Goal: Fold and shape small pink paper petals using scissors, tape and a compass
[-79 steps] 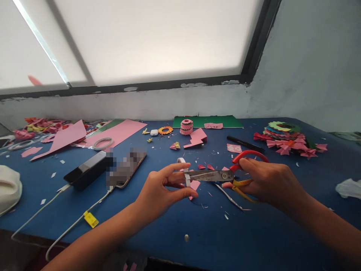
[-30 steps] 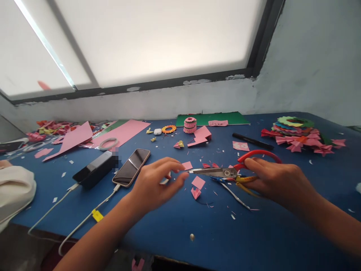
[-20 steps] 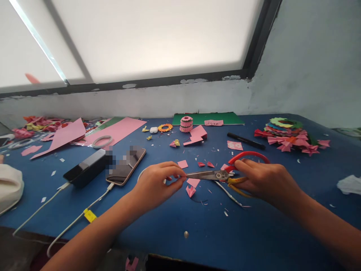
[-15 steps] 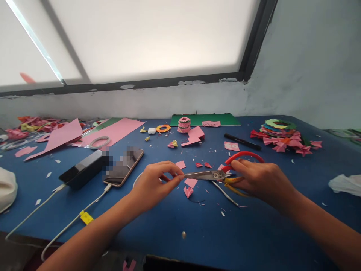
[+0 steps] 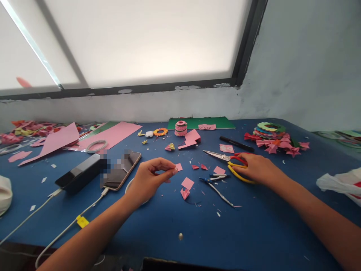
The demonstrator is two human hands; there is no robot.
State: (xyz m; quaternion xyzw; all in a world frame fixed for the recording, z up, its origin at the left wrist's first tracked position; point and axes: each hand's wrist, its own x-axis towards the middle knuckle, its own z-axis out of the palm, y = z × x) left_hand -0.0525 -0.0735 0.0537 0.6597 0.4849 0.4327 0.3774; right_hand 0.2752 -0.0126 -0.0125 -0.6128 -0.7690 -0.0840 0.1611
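Note:
My left hand (image 5: 149, 177) hovers just above the blue table (image 5: 254, 233), thumb and fingers pinched on a small pale piece of tape. Under its wrist a white tape roll (image 5: 128, 185) shows in part. My right hand (image 5: 254, 168) rests on the table with its fingers curled over the red and yellow handles of the scissors (image 5: 222, 156). The scissors lie flat, blades pointing left. Small pink paper squares (image 5: 187, 183) and a folded pink piece (image 5: 184, 193) lie between my hands.
A thin metal compass (image 5: 216, 180) lies below the scissors, a black marker (image 5: 236, 143) behind them. A phone (image 5: 121, 172) and power bank (image 5: 79, 174) with cables sit left. Paper stars (image 5: 275, 137) are stacked right, pink sheets (image 5: 113, 132) far left, a plastic bag (image 5: 338, 184) at the right edge.
The scissors, held up against my left hand's fingers before, now lie on the table farther right under my right hand. My left hand keeps its pinch, the tape roll beneath it.

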